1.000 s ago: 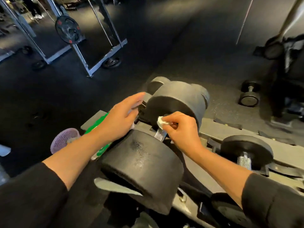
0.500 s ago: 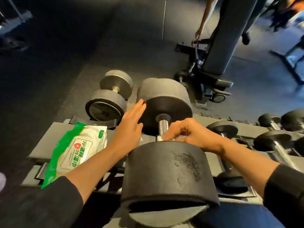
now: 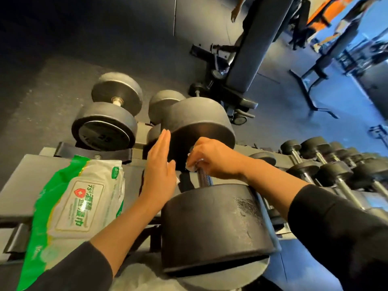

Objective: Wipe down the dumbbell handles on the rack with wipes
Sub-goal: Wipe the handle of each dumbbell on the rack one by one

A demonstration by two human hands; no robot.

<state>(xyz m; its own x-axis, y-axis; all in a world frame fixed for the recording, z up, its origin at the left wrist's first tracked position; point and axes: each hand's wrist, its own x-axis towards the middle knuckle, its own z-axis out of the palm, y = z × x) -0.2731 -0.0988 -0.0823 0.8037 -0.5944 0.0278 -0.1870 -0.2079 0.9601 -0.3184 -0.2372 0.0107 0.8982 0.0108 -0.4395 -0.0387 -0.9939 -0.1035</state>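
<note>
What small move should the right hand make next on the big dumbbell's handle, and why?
Probably slide the wipe down the handle toward the near weight. The right hand grips the wipe at the far end, and the bare metal below it looks unwiped.

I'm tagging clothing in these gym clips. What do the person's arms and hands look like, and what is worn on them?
Both arms wear black long sleeves pushed up, leaving the forearms bare. The left hand and right hand are bare: no gloves, and no rings, watch or wristband visible from this view.
</note>
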